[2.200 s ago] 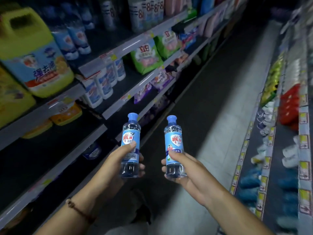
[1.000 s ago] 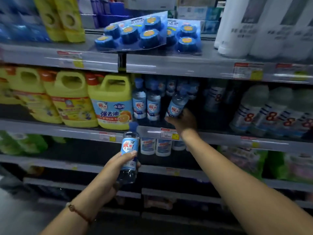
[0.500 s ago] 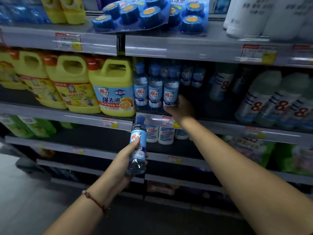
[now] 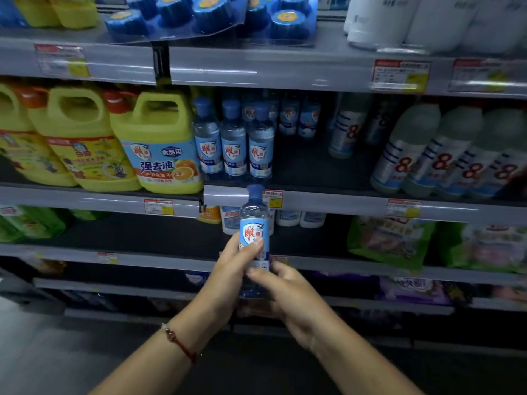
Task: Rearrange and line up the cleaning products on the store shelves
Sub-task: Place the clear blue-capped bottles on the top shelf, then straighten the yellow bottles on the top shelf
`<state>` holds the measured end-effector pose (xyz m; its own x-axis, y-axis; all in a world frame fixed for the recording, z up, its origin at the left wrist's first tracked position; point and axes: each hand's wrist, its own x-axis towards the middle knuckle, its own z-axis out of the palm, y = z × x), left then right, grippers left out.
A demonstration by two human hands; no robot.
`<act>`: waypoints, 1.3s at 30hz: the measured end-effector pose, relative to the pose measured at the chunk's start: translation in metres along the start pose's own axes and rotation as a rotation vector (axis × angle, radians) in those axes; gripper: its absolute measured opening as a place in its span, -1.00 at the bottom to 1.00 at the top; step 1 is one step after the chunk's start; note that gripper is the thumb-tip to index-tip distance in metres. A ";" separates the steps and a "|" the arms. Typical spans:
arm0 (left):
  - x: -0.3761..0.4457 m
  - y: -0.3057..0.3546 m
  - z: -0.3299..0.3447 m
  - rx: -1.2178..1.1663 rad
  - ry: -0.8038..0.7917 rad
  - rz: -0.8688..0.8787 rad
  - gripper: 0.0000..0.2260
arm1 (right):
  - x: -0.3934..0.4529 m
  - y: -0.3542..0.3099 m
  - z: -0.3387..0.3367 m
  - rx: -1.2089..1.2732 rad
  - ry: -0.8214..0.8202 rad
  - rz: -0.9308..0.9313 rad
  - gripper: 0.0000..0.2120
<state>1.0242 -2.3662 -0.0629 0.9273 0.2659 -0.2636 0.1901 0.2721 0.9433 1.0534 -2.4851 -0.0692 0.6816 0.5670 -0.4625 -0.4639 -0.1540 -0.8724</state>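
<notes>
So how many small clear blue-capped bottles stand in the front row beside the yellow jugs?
3 in the front row: left, middle, right. More stand blurred behind them, uncounted, and both hands hold another below.

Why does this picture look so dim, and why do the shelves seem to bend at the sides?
Head view: the aisle is dimly lit, and the lower shelves sink into shadow. The wide-angle lens bows the shelf edges toward the sides. The price tags and white bottles at right are smeared by blur, while the held bottle and yellow jug read sharply.
</notes>
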 end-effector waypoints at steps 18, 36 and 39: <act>-0.005 0.031 -0.033 1.521 0.108 0.511 -0.39 | 0.111 -0.103 -0.050 -0.408 0.564 -0.561 -0.60; -0.017 0.044 -0.061 1.671 0.057 0.432 -0.39 | 0.069 -0.098 -0.037 -1.029 0.548 -0.217 -0.36; -0.019 0.067 -0.067 1.716 0.051 0.489 -0.39 | 0.023 -0.097 -0.017 -1.299 0.438 -0.219 -0.49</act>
<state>0.9981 -2.2910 -0.0084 0.9932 0.0543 0.1033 0.0489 -0.9974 0.0537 1.1236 -2.4713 0.0018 0.9036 0.4167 -0.0995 0.3625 -0.8673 -0.3411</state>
